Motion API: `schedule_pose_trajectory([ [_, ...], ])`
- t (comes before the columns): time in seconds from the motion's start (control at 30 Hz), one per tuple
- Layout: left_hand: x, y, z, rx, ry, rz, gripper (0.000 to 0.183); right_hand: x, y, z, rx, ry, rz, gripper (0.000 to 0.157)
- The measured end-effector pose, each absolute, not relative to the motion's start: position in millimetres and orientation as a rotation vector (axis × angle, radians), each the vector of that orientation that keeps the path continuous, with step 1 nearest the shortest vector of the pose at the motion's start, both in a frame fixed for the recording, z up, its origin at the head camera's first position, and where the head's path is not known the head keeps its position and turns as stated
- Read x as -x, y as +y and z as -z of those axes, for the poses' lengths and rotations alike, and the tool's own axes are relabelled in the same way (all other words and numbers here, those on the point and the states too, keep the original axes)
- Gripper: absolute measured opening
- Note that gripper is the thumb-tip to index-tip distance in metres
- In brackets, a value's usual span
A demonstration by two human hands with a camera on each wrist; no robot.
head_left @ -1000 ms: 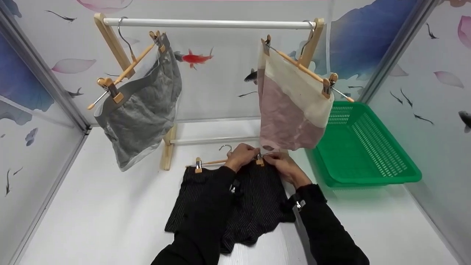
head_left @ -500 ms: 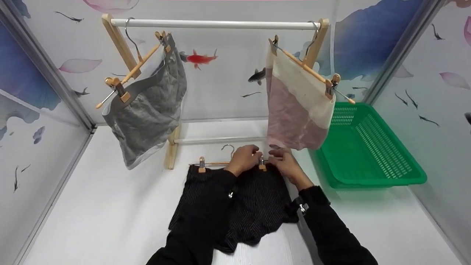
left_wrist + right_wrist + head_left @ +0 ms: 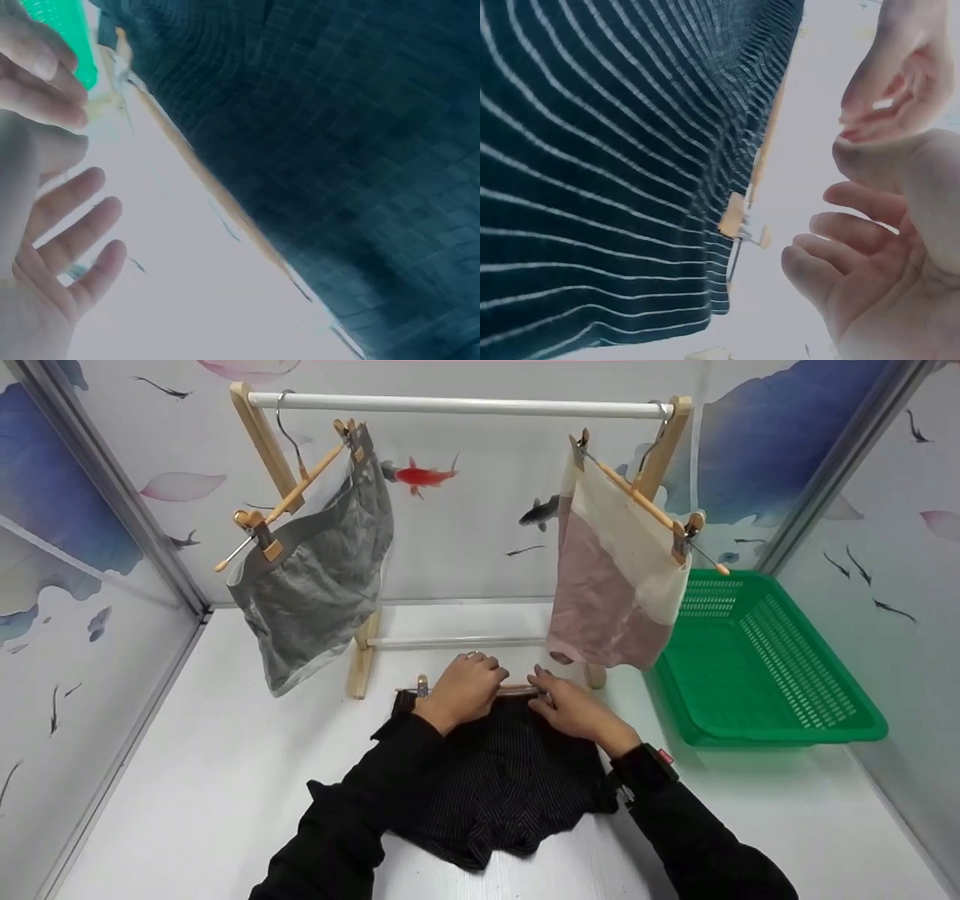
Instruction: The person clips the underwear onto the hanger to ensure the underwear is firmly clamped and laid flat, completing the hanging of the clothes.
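Black shorts with thin white stripes [image 3: 510, 780] lie on the white table, waistband at the far side. A wooden hanger with metal clips runs along the waistband; its left clip [image 3: 422, 685] and a stretch of its bar [image 3: 517, 690] show. My left hand [image 3: 466, 690] is over the middle of the bar, fingers loosely bent, and hides the hook in the head view. Close to the bar's right end, my right hand [image 3: 574, 709] hovers with relaxed fingers. In the right wrist view a clip [image 3: 733, 215] grips the waistband, apart from the right hand's fingers.
A wooden rack with a white rail [image 3: 457, 405] stands behind. Grey shorts [image 3: 315, 577] hang at its left, and a pink and cream garment [image 3: 615, 577] at its right, both clipped on hangers. A green plastic basket [image 3: 750, 675] stands at the right.
Both hands have come away from the right clip. The left hand has moved left over the hanger's middle, covering the hook; the right has drawn slightly back. The head view has shifted left.
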State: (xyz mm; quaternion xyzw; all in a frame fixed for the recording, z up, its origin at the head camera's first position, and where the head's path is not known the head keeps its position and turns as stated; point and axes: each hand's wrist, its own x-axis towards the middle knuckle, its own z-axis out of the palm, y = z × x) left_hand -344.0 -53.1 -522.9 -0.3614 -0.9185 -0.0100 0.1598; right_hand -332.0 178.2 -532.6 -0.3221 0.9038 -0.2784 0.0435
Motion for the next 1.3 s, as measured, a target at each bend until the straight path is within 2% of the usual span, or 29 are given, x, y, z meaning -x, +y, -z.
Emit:
schedule_pose_trajectory([
  [0.37,333.4,-72.0,542.0,0.775,-2.896,0.009,0.007,337.5,182.8,547.0,0.880,2.684,0.648,0.058],
  [0.93,336.5,-79.8,552.1,0.708,-2.853,0.143,0.011,337.2,174.7,552.7,0.922,2.666,0.624,0.057],
  [1.13,340.4,-75.3,551.5,0.608,-2.850,0.050,0.013,336.0,175.4,554.4,0.897,2.684,0.704,0.055],
  [1.3,342.4,-76.7,549.1,0.639,-2.832,0.048,0.010,334.6,180.1,546.9,0.833,2.693,0.859,0.057],
])
